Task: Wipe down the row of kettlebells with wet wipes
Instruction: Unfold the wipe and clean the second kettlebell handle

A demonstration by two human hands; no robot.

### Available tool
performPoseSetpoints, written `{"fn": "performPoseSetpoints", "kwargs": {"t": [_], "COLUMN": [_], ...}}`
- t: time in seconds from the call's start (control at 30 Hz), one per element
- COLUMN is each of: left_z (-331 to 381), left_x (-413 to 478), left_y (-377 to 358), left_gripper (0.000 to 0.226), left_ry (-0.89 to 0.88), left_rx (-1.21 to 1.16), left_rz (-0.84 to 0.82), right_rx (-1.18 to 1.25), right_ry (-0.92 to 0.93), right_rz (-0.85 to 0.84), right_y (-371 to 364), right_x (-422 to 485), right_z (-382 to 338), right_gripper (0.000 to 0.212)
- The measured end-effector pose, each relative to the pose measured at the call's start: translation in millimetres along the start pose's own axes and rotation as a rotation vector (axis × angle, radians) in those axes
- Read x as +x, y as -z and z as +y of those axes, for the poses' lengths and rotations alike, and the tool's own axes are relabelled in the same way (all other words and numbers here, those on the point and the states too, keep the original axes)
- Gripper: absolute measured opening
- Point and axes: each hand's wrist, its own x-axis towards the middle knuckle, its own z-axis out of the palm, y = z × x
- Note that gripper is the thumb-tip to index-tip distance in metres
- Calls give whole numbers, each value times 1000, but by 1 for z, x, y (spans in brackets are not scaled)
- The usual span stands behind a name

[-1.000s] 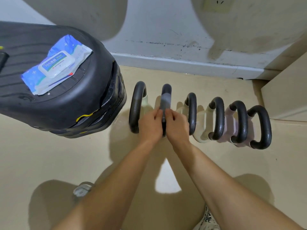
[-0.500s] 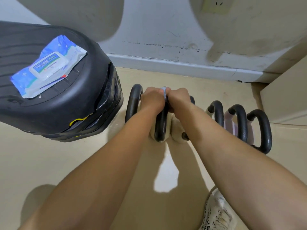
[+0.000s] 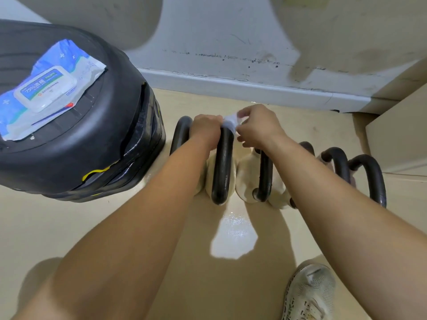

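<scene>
A row of several kettlebells with black handles and pale bodies stands on the beige floor along the wall. Both hands are at the far end of the second kettlebell's handle (image 3: 223, 162). A white wet wipe (image 3: 230, 122) is draped over that end of the handle. My left hand (image 3: 204, 129) grips the wipe from the left side, and my right hand (image 3: 258, 125) pinches it from the right. The leftmost kettlebell handle (image 3: 181, 132) is partly behind my left arm. Further handles (image 3: 369, 174) continue to the right.
A large black tyre-like object (image 3: 97, 144) stands at the left, close to the first kettlebell. A blue and white pack of wet wipes (image 3: 48, 86) lies on top of it. A beige cabinet (image 3: 402, 135) stands at the right. My shoe (image 3: 309, 294) is at the bottom right.
Both hands slid the wipe from the near end of the second handle up and over to its far end. The right hand has now loosened into a pinch on the wipe.
</scene>
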Motion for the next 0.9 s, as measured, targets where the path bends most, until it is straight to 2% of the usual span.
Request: {"fn": "performPoseSetpoints", "kwargs": {"t": [0.03, 0.1, 0.17, 0.27, 0.43, 0.5, 0.57, 0.8, 0.9], "left_z": [3, -1, -3, -5, 7, 4, -1, 8, 16], "left_x": [-7, -15, -24, -35, -43, -41, -35, -46, -47], "left_y": [1, 3, 5, 6, 13, 12, 12, 14, 13], "left_gripper": [14, 21, 10, 8, 9, 19, 18, 39, 48], "left_ry": [6, 3, 10, 84, 329, 330, 326, 340, 193], "left_rx": [-1, 21, -64, -153, -361, -332, -286, -327, -239], "left_rz": [-8, 40, 23, 38, -154, -139, -79, -18, 27], "right_rx": [-39, -104, -168, -292, -456, -448, -464, -476, -479], "right_ry": [96, 263, 347, 386, 461, 437, 433, 452, 493], "right_rz": [25, -16, -86, -125, -151, -188, -188, -107, -93], "right_y": [-1, -3, -5, -4, -4, -2, -3, -10, 0], "right_x": [-2, -3, 4, 18, 40, 47, 51, 49, 43], "right_z": [4, 12, 20, 25, 17, 17, 18, 18, 12], "right_gripper": [39, 37, 39, 52, 29, 36, 42, 35, 32]}}
